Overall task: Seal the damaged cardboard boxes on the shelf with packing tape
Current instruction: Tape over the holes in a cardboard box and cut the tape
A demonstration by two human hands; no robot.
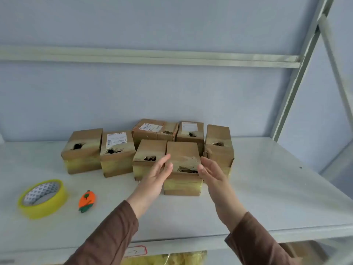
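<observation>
Hands (183, 174) flank front box (182, 159); bare shelf (277, 188) rightward.

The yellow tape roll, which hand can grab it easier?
The left hand, probably. The tape roll lies on the shelf far to the left, on that hand's side. The right hand would have to cross over the front box.

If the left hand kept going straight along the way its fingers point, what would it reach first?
Probably the front box: the left hand lies open, fingertips by its left edge, though depth is unclear and contact can't be told.
</observation>
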